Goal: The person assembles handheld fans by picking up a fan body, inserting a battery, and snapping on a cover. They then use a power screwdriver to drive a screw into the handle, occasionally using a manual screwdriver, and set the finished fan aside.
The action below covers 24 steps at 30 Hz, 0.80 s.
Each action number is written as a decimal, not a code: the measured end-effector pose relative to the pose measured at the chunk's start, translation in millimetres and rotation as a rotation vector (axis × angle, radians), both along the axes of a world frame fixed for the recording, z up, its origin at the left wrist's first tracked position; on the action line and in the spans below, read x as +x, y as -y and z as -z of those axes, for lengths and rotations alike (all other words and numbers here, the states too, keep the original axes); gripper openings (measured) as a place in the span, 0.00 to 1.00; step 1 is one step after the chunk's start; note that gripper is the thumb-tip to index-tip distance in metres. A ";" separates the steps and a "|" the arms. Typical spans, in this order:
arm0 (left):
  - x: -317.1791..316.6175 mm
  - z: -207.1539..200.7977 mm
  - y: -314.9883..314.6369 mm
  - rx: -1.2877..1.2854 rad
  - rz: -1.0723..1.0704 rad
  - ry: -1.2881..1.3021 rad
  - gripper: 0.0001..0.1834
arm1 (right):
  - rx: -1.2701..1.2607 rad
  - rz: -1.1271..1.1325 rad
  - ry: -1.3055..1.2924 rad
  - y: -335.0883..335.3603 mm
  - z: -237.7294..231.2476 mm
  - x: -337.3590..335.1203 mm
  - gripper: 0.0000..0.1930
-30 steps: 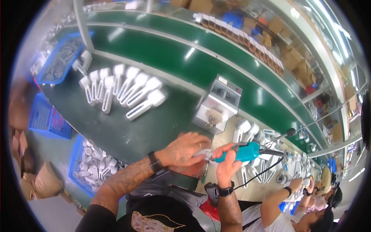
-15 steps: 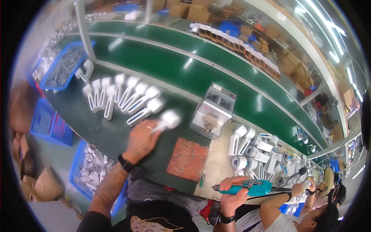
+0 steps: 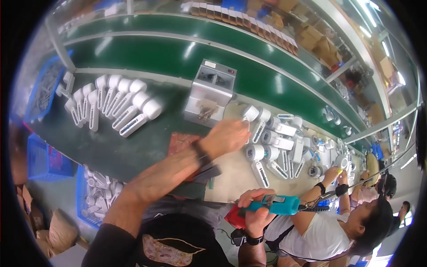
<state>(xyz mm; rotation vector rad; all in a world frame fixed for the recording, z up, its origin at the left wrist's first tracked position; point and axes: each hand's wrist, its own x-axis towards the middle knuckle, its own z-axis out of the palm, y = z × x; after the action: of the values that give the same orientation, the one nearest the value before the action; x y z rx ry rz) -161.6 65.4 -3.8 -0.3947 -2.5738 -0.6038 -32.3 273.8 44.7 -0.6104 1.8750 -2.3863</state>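
Observation:
My left hand (image 3: 227, 137) is stretched across to the group of white round-headed handheld units on the right. Its fingers are closed at the handle of the leftmost white handheld unit (image 3: 250, 113); the thumb is hidden. Near my body, my right hand (image 3: 256, 213) grips a teal electric screwdriver (image 3: 284, 204), its tip hidden by the fingers. On the left of the dark bench, several similar white units (image 3: 133, 120) lie fanned out, heads away from me. A worn red mat (image 3: 181, 141) is partly covered by my left forearm.
A grey boxy machine (image 3: 211, 91) stands beyond my left hand, before the green conveyor (image 3: 151, 55). Blue crates of parts (image 3: 82, 200) sit at the lower left. A co-worker in a white shirt (image 3: 318, 231) works close on my right, handling parts.
My left hand has set a white unit at the right end of the fan and moved right to the other group. The view has shifted right; the screwdriver stays in my right hand.

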 end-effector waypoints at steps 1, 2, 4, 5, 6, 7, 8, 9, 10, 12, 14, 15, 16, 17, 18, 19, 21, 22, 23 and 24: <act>-23.5 17.1 -4.0 0.004 -0.018 0.015 0.12 | -0.011 -0.016 0.002 -0.2 -2.3 3.8 0.36; -42.4 35.4 -2.8 0.004 -0.045 0.033 0.14 | -0.039 -0.048 0.037 -4.4 3.6 6.7 0.38; -69.5 45.2 -12.0 -0.009 -0.087 0.136 0.17 | -0.022 -0.048 0.042 -9.0 1.9 11.4 0.38; -75.6 42.1 -14.9 -0.024 -0.113 0.249 0.21 | -0.006 -0.033 0.058 -12.6 1.5 14.4 0.38; -76.9 41.2 -14.6 -0.022 -0.125 0.297 0.24 | 0.013 -0.026 0.052 -17.0 3.3 15.7 0.38; -79.7 39.5 -13.2 -0.024 -0.133 0.293 0.24 | 0.011 -0.034 0.047 -18.4 4.3 14.9 0.38; -81.1 34.7 -15.2 0.033 -0.180 0.367 0.24 | 0.024 -0.008 0.050 -20.3 4.9 15.1 0.38; -80.1 31.1 -14.9 0.091 -0.230 0.442 0.24 | 0.036 0.014 0.054 -20.8 5.6 15.1 0.38; -71.0 31.6 -14.1 0.019 -0.259 0.289 0.21 | 0.024 0.018 0.063 -20.5 8.5 13.6 0.38; -58.7 23.4 -6.0 0.001 -0.236 0.210 0.20 | 0.050 0.017 0.050 -17.0 10.1 7.2 0.38; -33.7 5.2 7.9 0.025 -0.130 0.085 0.16 | 0.075 0.022 0.048 -11.9 13.6 1.0 0.38; -15.6 -13.1 13.3 0.023 -0.125 0.096 0.16 | 0.107 0.034 0.042 -8.2 16.9 -5.9 0.38; 1.9 -29.9 16.6 0.071 -0.115 0.199 0.15 | 0.144 0.051 0.042 -5.2 21.0 -13.3 0.37; 18.4 -39.0 25.2 0.115 -0.118 0.302 0.15 | 0.143 0.049 0.059 1.9 23.8 -19.8 0.37; 34.3 -36.0 31.9 0.121 -0.119 0.328 0.15 | 0.160 0.041 0.068 7.3 25.8 -22.7 0.37; 49.2 -30.4 38.1 0.201 -0.069 0.145 0.15 | 0.179 0.035 0.080 12.6 27.9 -26.3 0.37; 85.0 -25.6 45.1 0.290 -0.045 -0.006 0.15 | 0.168 -0.008 0.036 22.6 30.2 -34.6 0.38; 98.2 -25.0 47.7 0.278 -0.050 0.094 0.14 | 0.143 -0.045 0.025 25.3 31.4 -35.6 0.38; 107.4 -24.0 52.8 0.263 -0.055 0.184 0.14 | 0.149 -0.050 0.042 32.5 30.7 -36.1 0.38; 117.2 -19.5 55.5 0.207 -0.092 0.082 0.14 | 0.156 -0.051 0.039 39.0 28.7 -35.6 0.38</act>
<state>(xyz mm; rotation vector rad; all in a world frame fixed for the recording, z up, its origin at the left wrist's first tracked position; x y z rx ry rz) -44.4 9.9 15.6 -0.1849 -2.5570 -0.8589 -67.8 234.8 16.0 -0.5868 1.9799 -2.1787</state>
